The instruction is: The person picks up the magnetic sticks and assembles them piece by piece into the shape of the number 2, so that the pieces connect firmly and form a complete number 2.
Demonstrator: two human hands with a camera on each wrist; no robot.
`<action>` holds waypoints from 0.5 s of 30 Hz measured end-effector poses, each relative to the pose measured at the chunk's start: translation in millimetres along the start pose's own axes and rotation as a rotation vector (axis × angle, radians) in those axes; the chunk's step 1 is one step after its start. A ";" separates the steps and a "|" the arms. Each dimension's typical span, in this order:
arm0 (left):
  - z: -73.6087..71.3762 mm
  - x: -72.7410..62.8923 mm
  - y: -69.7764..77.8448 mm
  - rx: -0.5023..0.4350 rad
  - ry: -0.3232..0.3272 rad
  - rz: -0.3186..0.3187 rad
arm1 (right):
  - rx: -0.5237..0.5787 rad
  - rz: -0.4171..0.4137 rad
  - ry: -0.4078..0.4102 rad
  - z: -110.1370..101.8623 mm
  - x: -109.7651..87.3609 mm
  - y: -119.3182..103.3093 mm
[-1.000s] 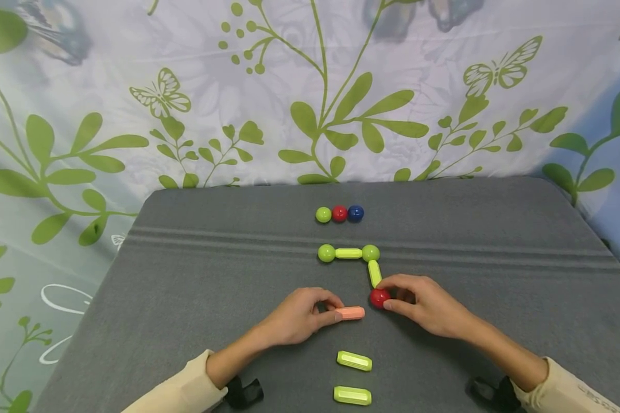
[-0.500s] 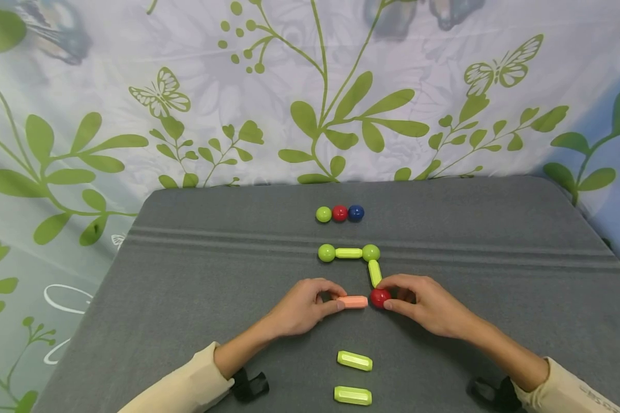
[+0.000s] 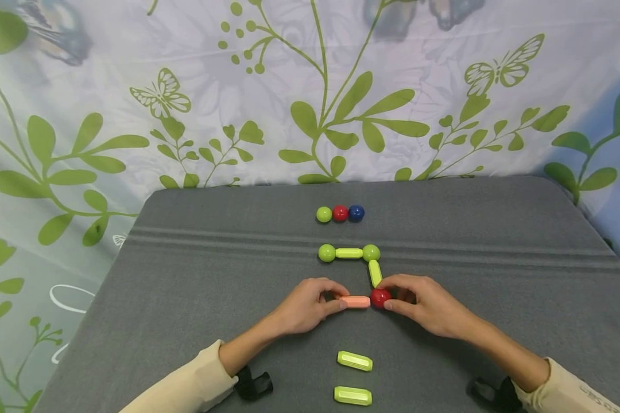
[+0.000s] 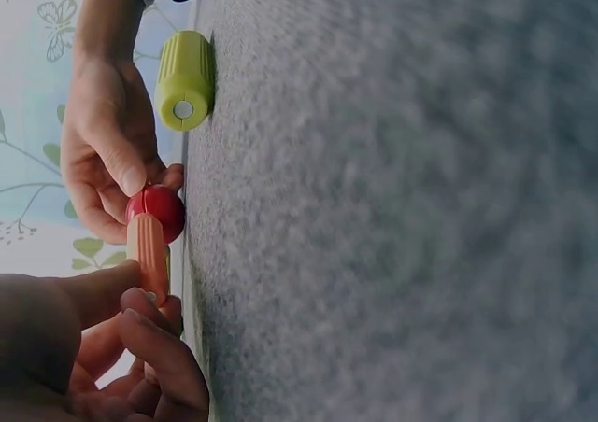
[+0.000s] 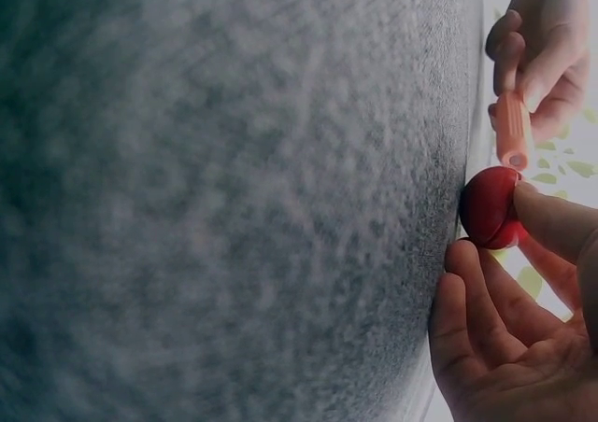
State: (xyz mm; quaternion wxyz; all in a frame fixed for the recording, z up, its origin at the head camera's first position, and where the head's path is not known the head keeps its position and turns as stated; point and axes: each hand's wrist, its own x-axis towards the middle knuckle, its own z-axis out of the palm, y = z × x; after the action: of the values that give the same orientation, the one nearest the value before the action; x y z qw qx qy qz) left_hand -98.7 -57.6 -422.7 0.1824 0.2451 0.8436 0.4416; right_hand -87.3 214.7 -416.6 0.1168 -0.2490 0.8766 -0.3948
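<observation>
My left hand [image 3: 307, 307] pinches an orange magnetic rod [image 3: 356, 302] near its left end between thumb and fingers. The rod's right end is right at a red ball [image 3: 379, 297]. My right hand [image 3: 426, 301] holds that ball between thumb and fingertips from the right. From the ball, a yellow-green rod [image 3: 375, 274] runs up to a green ball [image 3: 371, 253]. Another yellow-green rod [image 3: 348, 253] joins it to a second green ball [image 3: 327, 253] on the left. In the right wrist view the orange rod [image 5: 513, 128] shows a round metal disc at its end.
Two loose yellow-green rods, a farther one [image 3: 355, 361] and a nearer one [image 3: 352, 396], lie close to the person. At the back a green ball [image 3: 324, 214], a red ball [image 3: 340, 213] and a blue ball [image 3: 356, 213] sit in a row on the grey table [image 3: 212, 246].
My left hand has moved the orange rod slightly away from the person and to the right, up to the red ball. The right hand has stayed in place on the ball.
</observation>
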 end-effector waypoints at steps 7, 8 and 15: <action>2.1 1.5 0.0 -0.020 -0.006 -0.002 | -0.008 -0.004 0.001 0.3 -0.5 0.3; 2.2 1.9 0.0 -0.021 -0.007 -0.003 | -0.007 -0.005 0.001 0.2 -0.5 0.3; 2.8 3.2 -0.1 -0.028 -0.008 -0.012 | -0.003 -0.017 0.006 0.1 -0.4 0.5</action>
State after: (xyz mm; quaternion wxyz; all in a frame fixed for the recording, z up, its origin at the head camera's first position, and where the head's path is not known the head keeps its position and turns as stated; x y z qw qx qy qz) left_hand -99.8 -54.0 -424.6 0.1920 0.2390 0.8380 0.4514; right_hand -87.1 215.2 -417.0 0.1107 -0.2553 0.8754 -0.3952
